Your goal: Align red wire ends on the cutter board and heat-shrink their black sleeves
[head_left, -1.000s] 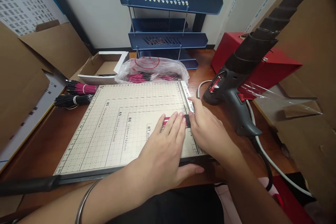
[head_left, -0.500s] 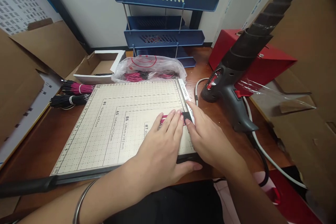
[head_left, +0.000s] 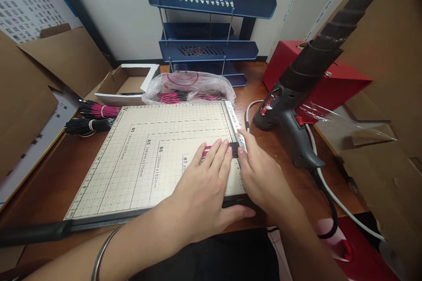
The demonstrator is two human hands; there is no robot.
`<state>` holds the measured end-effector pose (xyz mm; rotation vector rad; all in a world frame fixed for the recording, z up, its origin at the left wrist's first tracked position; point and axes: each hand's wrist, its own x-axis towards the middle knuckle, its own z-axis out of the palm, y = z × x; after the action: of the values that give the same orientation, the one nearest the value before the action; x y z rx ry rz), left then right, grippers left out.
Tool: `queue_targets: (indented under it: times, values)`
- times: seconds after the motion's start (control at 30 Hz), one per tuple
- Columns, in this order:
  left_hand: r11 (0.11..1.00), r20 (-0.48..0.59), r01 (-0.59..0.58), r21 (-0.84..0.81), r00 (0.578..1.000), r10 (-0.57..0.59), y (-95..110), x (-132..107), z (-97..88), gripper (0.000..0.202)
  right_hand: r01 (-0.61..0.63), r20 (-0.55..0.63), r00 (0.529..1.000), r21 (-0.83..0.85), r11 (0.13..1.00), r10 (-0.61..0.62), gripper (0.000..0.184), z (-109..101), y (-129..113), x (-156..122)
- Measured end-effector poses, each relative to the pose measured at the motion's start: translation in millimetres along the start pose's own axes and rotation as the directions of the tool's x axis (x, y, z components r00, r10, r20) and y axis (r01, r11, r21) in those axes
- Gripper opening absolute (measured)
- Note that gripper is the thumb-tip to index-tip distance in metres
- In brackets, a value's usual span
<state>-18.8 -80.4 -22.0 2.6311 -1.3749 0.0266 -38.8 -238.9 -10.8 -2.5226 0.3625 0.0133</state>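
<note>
A small bundle of pink wires with black ends (head_left: 234, 149) lies across the cream gridded bed of a paper cutter (head_left: 138, 193). My left hand (head_left: 206, 180) rests flat over the pink part, fingers stretched out and the thumb past the front edge. At the black ends is my right hand (head_left: 267, 178), its thumb touching near them and its index finger apart from the thumb, over the cutter's white ruler strip (head_left: 232, 118). The cutter's black handle (head_left: 36, 233) is down along the front left. My left palm and fingers hide part of the bundle.
Behind the cutter sit a plastic bag of wires (head_left: 187, 88) and a white-edged open box (head_left: 128, 81). Tied wire bundles (head_left: 92, 118) lie at the left. A heat gun (head_left: 293, 105) stands right, before a red box (head_left: 349, 77). A blue rack (head_left: 211, 50) is at the back.
My right hand has shifted slightly, with its fingertips now a little farther right along the ruler strip. My left hand keeps its place on the wires. The view has tilted slightly.
</note>
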Motion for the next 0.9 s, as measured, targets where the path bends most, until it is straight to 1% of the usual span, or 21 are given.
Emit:
queue_targets:
  times: [0.07,0.13,0.2,0.3,0.37,0.47,0.53,0.63,0.73,0.8,0.9]
  values:
    - [1.0,0.004,0.002,0.003,1.0,-0.002,0,0,-0.4,0.106,-0.04,-0.002,0.999,-0.031,0.999,0.04,0.053,-3,0,2]
    - [1.0,0.01,0.004,0.001,1.0,-0.004,0,0,-0.8,0.105,-0.037,-0.005,0.999,-0.017,0.999,0.037,0.052,-6,2,4]
    - [1.0,0.016,0.009,-0.003,1.0,-0.008,0,-1,-0.9,0.105,-0.004,-0.018,1.0,0.054,0.999,0.005,0.048,-8,6,6]
    - [1.0,0.019,0.015,-0.007,1.0,-0.015,0,-1,-0.4,0.106,0.034,-0.078,0.997,0.15,0.988,-0.022,0.043,-9,10,10]
    - [1.0,0.013,0.015,-0.007,1.0,-0.015,0,0,0.0,0.106,0.035,-0.088,0.996,0.123,0.992,-0.024,0.044,-8,9,10]
    - [1.0,-0.005,0.011,-0.006,1.0,-0.011,-1,0,0.8,0.106,0.023,-0.06,0.998,-0.004,1.0,-0.023,0.051,-7,4,9]
    - [1.0,-0.01,0.009,-0.007,1.0,-0.009,-1,0,1.4,0.106,0.025,-0.053,0.998,-0.041,0.999,-0.027,0.053,-6,2,8]
    - [1.0,-0.013,0.008,-0.004,1.0,-0.008,-1,0,2.7,0.107,0.039,-0.081,0.996,0.061,0.997,-0.034,0.051,-7,7,8]
    - [1.0,-0.03,-0.001,0.008,1.0,0.001,-1,-1,3.4,0.106,0.04,-0.142,0.99,0.183,0.982,-0.014,0.05,-10,21,11]
    - [1.0,-0.045,-0.014,0.02,0.999,0.015,-1,-1,3.1,0.104,0.052,-0.157,0.987,0.224,0.973,-0.017,0.048,-13,30,12]
    - [0.999,-0.078,-0.035,0.042,0.996,0.038,-1,-1,2.1,0.1,0.073,-0.145,0.989,0.258,0.963,-0.037,0.044,-17,37,13]
